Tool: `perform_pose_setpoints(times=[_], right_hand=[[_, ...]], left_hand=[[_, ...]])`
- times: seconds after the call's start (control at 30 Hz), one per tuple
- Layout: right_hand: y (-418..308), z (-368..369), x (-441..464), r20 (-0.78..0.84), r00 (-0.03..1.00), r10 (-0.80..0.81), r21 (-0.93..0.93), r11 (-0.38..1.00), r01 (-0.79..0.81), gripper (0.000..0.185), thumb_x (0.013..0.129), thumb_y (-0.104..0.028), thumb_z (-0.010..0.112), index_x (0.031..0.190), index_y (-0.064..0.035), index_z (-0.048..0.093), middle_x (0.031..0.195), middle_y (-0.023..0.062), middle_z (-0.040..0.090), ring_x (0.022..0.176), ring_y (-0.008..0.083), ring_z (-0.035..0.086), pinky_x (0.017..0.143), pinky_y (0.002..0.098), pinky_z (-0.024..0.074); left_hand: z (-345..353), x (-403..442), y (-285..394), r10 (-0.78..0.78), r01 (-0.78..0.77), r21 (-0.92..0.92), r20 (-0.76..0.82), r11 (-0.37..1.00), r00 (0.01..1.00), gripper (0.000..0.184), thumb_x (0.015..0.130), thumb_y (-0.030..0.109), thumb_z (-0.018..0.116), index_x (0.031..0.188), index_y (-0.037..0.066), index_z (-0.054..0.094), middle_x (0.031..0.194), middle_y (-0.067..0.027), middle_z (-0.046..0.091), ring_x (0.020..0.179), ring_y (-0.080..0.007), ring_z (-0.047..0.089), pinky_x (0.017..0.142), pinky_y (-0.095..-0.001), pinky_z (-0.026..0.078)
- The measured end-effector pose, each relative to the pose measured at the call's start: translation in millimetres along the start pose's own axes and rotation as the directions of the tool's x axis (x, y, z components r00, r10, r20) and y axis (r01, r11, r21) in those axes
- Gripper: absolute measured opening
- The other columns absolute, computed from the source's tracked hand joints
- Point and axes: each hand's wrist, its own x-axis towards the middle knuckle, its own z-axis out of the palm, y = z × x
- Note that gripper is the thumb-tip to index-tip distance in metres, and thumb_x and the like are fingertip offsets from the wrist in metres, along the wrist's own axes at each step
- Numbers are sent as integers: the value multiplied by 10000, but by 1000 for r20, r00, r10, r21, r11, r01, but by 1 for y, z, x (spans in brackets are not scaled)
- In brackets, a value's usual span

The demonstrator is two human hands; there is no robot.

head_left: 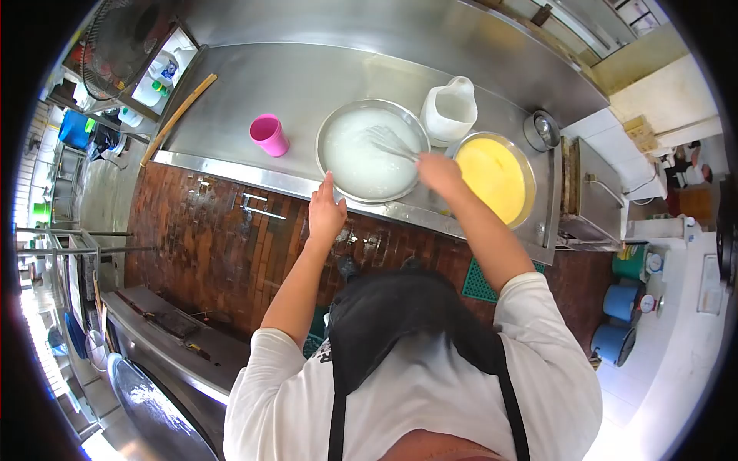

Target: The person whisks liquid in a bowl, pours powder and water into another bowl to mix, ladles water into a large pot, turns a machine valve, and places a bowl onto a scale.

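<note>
A wide metal bowl [336, 187] of milky white liquid stands near the front edge of the steel counter. My right hand [440, 172] is closed round the handle of a wire whisk [390, 143], whose wires dip into the liquid. At the bowl's near left side, my left hand [327, 215] rests its outstretched fingers against the rim. Right of the bowl is a second metal bowl [529, 201] holding yellow liquid, partly behind my right forearm. A white plastic jug [450, 107] stands behind, between the two bowls.
A pink cup [268, 134] stands left on the steel counter [307, 73]. A long wooden stick [178, 119] lies at the counter's left end. Small metal bowls [542, 131] sit at the back right. Below is a brown tiled floor [192, 207] with a green mat [480, 283].
</note>
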Motion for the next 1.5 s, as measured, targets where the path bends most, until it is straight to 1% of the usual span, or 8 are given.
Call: perform_pose_setpoints(times=[0.53, 0.63, 0.73, 0.87, 1.0, 1.23, 1.37, 1.5], right_hand=[[-37, -28, -56, 251, 959, -134, -137, 976, 172, 291, 839, -136, 498, 1016, -36, 706, 1044, 203, 682, 966, 360, 666, 804, 497, 525], [-42, -8, -1, 63, 997, -41, -46, 998, 43, 283, 832, -144, 512, 1008, -40, 707, 1035, 199, 687, 959, 366, 668, 805, 486, 529], [-10, -28, 0, 196, 979, 61, -127, 991, -36, 269, 823, -153, 530, 991, -47, 710, 1038, 193, 690, 958, 360, 669, 805, 476, 532], [-35, -27, -46, 266, 957, -117, -210, 962, 176, 268, 827, -149, 525, 980, -43, 716, 1025, 183, 696, 956, 330, 677, 793, 471, 536], [-19, 2, 20, 15, 1000, -9, -29, 1000, 9, 263, 828, -127, 521, 985, -48, 716, 1006, 175, 702, 956, 335, 678, 794, 465, 536], [-46, -19, -27, 180, 978, -110, -112, 985, 131, 277, 868, -161, 504, 1006, -40, 712, 1056, 178, 689, 983, 342, 667, 818, 470, 528], [-32, -37, -14, 196, 973, 119, -30, 993, -116, 274, 873, -167, 497, 975, -41, 717, 1031, 189, 691, 956, 342, 675, 801, 463, 534], [-53, -33, -66, 276, 958, -75, -120, 987, 111, 272, 840, -165, 509, 952, -47, 727, 972, 184, 701, 897, 332, 684, 764, 463, 540]], left_hand=[[2, -9, -5, -21, 23, -31, 53, 999, 998, 771, 790, 78, 642, 1459, 0, 267, 1367, -234, 467, 1198, -396, 492, 1025, -444, 401], [2, -11, -1, -25, 28, -44, 65, 999, 998, 774, 791, 77, 646, 1461, 0, 265, 1370, -247, 461, 1230, -406, 473, 1040, -442, 392], [-1, -11, -2, -43, 46, -38, 88, 998, 995, 774, 786, 81, 639, 1458, -2, 264, 1391, -222, 453, 1185, -391, 501, 1014, -443, 409], [3, -12, -5, 10, -10, -23, 17, 1000, 1000, 778, 782, 85, 638, 1458, -5, 261, 1391, -218, 455, 1171, -387, 512, 1001, -443, 419], [1, -13, -3, -19, 23, -54, 67, 998, 998, 784, 793, 83, 637, 1469, 9, 248, 1397, -245, 435, 1271, -397, 446, 1064, -431, 380], [0, -12, -1, -40, 48, -99, 83, 994, 996, 771, 791, 75, 636, 1460, 0, 260, 1404, -253, 428, 1274, -405, 440, 1063, -434, 379], [-8, -11, -3, -90, 99, -85, 101, 991, 991, 755, 786, 65, 633, 1453, -1, 286, 1340, -247, 495, 1194, -408, 500, 1006, -441, 418], [-8, -10, 6, -64, 74, -104, 97, 992, 993, 751, 785, 60, 636, 1449, -5, 293, 1316, -242, 525, 1181, -405, 516, 999, -437, 424]])
